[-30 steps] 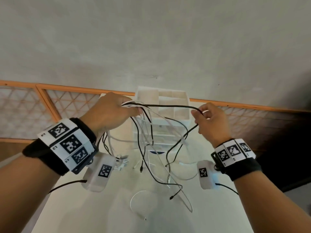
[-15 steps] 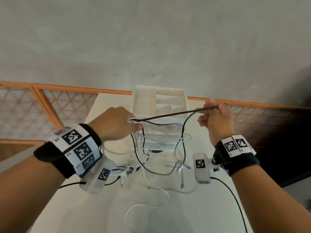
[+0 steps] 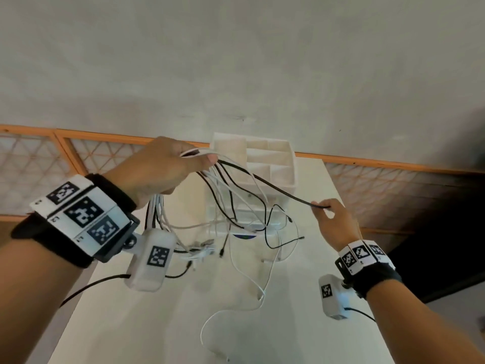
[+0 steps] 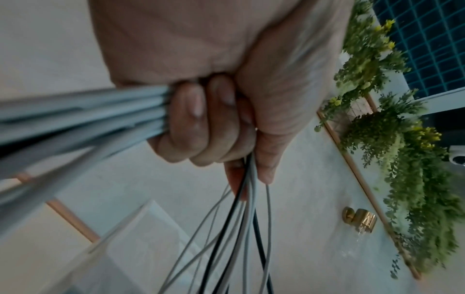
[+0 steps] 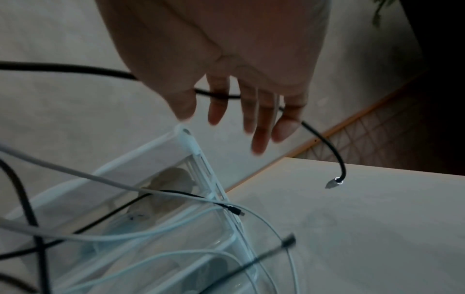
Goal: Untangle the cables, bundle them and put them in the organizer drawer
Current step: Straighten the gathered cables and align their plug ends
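My left hand (image 3: 162, 169) is raised above the table and grips a bunch of white and black cables (image 3: 223, 185); in the left wrist view its curled fingers (image 4: 208, 119) close round the strands (image 4: 75, 111). From that fist one black cable (image 3: 275, 185) runs right and down to my right hand (image 3: 332, 219), which holds it near its end. In the right wrist view the black cable (image 5: 75, 69) threads between the fingers (image 5: 219, 107) and its plug hangs free. Behind the cables stands the white organizer (image 3: 286, 164), its clear drawers (image 5: 191, 145) partly hidden by hanging loops.
Loose white cable ends trail on the pale table (image 3: 157, 324). An orange-framed lattice panel (image 3: 78, 158) runs along the grey wall behind. The table's right edge (image 5: 377, 167) drops to dark floor. Green foliage (image 4: 402, 159) hangs at the right of the left wrist view.
My left hand has risen with the bunch of cables. My right hand has dropped lower with the black cable, which now slopes down from left to right.
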Motion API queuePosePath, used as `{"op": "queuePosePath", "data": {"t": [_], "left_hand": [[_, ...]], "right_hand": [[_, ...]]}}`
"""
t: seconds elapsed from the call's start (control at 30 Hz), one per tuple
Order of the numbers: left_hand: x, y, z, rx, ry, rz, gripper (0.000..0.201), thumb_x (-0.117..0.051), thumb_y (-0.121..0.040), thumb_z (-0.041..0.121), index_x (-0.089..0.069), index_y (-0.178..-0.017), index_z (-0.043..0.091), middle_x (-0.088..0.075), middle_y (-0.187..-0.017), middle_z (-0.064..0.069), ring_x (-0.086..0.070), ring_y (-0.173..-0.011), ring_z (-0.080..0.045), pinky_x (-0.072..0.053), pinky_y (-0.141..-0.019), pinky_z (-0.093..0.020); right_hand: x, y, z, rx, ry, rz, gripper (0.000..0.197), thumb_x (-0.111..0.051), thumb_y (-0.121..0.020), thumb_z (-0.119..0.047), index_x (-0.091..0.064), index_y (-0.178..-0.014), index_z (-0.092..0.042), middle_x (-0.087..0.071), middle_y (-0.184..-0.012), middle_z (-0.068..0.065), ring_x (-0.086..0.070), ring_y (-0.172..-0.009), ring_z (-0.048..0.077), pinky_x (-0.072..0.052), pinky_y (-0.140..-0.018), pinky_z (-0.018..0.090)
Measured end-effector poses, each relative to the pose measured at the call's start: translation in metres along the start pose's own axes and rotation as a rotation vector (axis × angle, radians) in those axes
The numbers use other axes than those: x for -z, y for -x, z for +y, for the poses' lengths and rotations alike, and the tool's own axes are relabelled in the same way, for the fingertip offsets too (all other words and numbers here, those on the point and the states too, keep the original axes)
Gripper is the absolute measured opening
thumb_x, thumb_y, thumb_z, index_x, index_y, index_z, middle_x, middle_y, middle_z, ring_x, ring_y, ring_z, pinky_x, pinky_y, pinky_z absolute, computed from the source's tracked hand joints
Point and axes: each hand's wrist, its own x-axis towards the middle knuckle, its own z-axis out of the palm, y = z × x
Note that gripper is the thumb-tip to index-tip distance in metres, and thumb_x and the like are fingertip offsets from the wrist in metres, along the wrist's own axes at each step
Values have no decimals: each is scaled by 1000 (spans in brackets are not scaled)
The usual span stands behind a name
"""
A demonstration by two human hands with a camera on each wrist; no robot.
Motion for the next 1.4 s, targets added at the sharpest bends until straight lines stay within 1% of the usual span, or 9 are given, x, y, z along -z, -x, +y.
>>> {"op": "queuePosePath", "data": {"t": [0.1, 0.23, 0.37, 0.43, 0.5, 0.73, 0.97, 1.17, 1.4], "left_hand": [[-4, 3, 5, -35, 48, -53, 31, -68, -87, 43, -74, -87, 12, -23, -57, -2, -18, -52, -17, -16, -49, -28], [-29, 6, 12, -120, -58, -173, 21, -69, -89, 36, -74, -94, 17, -43, -44, 16, -34, -39, -3, -25, -46, -23], [-59, 9, 26, -237, -190, -304, 10, -68, -86, 17, -72, -83, 26, -69, -67, 16, -57, -58, 6, -39, -56, -12], [-62, 10, 27, -259, -218, -313, 12, -68, -82, 10, -71, -87, 21, -71, -75, 4, -58, -64, -2, -42, -62, -19], [-58, 7, 23, -275, -279, -278, 21, -68, -81, 11, -65, -99, 21, -67, -75, 3, -55, -60, -5, -42, -61, -25], [-59, -11, -39, -109, -504, -192, 18, -59, -94, 34, -57, -79, 23, -62, -61, 5, -56, -48, -5, -40, -50, -21], [-69, -19, -56, -138, -501, -103, 21, -60, -95, 32, -61, -79, 18, -59, -64, 1, -53, -55, -16, -35, -46, -20], [-47, -31, -30, -294, -111, 437, 8, -65, -89, 26, -73, -88, 23, -61, -62, 8, -56, -57, -13, -45, -56, -27], [-45, -25, -74, -143, -655, -11, 34, -65, -88, 48, -62, -65, 25, -62, -60, 4, -57, -55, -14, -32, -43, -17]], "right_hand": [[4, 4, -7, 17, 32, -254, 49, -67, -86, -22, -51, -131, -32, -72, -93, 1, -68, -84, 19, -52, -78, 32], [23, 29, -77, 406, -213, -215, 87, -77, -66, -43, -38, -144, -45, -50, -78, -4, -50, -70, 12, -48, -78, 30], [23, 61, -151, 730, 68, -266, 60, -78, -67, -49, -52, -121, -53, -60, -69, -13, -58, -66, 5, -46, -63, 23], [16, 62, -161, 668, 234, -192, 12, -67, -70, -45, -62, -76, -36, -62, -65, -9, -62, -68, 15, -44, -61, 28], [14, 48, -148, 511, 310, -149, 30, -65, -79, -44, -54, -56, -28, -58, -58, -5, -60, -63, 18, -39, -55, 27], [34, 18, -116, 403, 133, 186, 27, -72, -79, -29, -66, -60, -11, -60, -53, 6, -57, -56, 23, -36, -49, 28], [41, 10, -102, 474, 6, 437, 26, -78, -75, -20, -57, -58, -22, -52, -61, 3, -48, -58, 22, -28, -50, 28], [30, -4, -41, 183, 400, -38, 33, -66, -86, -48, -56, -62, -29, -56, -62, -5, -59, -69, 22, -45, -57, 29], [47, -14, -34, 24, 110, 221, 22, -55, -95, -26, -67, -78, -18, -62, -67, 5, -59, -67, 27, -45, -59, 29]]}}
